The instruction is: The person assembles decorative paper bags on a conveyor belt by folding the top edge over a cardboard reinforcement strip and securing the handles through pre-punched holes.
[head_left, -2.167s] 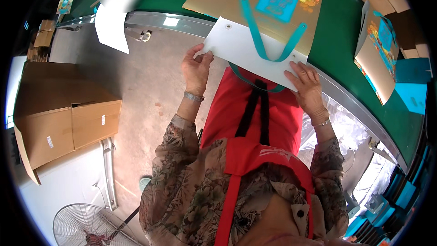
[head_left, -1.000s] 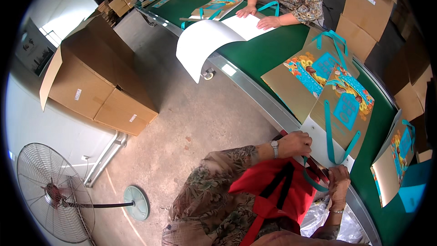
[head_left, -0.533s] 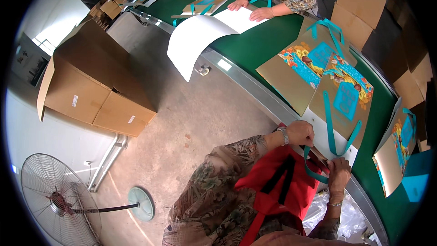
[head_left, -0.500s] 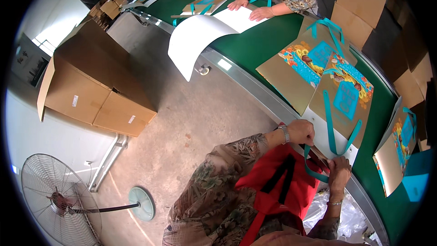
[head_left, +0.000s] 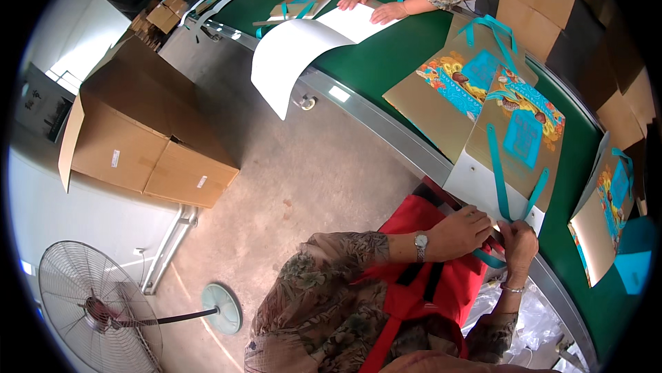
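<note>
At the near edge of the green-topped work table (head_left: 407,48), the left hand (head_left: 463,233) and right hand (head_left: 518,243) meet over the white bottom edge of a flat brown paper gift bag with teal ribbon handles and a colourful printed panel (head_left: 514,149). Left hand: fingers curled, resting on the bag's white edge; a wristwatch sits on that wrist. Right hand: fingers closed around a loop of teal ribbon (head_left: 491,260) just beside the left hand's fingertips; a thin bracelet circles the wrist. Bag: lies flat on the table, tilted, its lower end overhanging the metal table rim, partly overlapping a 2nd flat brown bag of the same pattern (head_left: 452,90). A 3rd such bag (head_left: 607,207) lies well apart to the right. Farther along the table, another person's 2 hands (head_left: 376,4) press on a large white sheet (head_left: 303,52) that curls over the table edge. Off the table: a large brown cardboard carton (head_left: 148,135) on the concrete floor, and a standing metal fan (head_left: 100,311) near it. Person wears a red apron over a patterned shirt.
</note>
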Action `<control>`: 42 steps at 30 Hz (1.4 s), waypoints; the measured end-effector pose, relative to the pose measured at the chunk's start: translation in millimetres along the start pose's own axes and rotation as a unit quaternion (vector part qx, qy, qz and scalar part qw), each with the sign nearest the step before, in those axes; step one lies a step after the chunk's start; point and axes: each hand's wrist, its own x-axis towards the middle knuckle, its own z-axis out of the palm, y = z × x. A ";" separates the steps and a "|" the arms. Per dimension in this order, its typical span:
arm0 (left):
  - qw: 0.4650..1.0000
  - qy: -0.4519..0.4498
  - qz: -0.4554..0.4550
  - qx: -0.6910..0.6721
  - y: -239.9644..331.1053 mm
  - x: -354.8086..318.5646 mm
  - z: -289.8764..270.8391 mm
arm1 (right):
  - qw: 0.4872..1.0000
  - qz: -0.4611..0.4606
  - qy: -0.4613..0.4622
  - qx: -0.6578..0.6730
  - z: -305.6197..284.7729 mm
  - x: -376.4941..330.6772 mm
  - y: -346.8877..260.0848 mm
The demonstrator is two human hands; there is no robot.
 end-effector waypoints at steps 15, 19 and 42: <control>0.998 -0.023 0.003 -0.066 -16.5 -12.7 38.5 | 0.997 0.008 0.038 -0.071 -1.8 -5.6 5.1; 0.996 -0.041 -0.002 -0.081 -19.3 -9.3 37.1 | 0.988 0.013 0.085 -0.125 4.0 -6.8 28.0; 0.997 -0.027 -0.009 -0.075 14.4 37.4 52.0 | 0.993 0.041 0.091 -0.061 14.0 0.6 75.3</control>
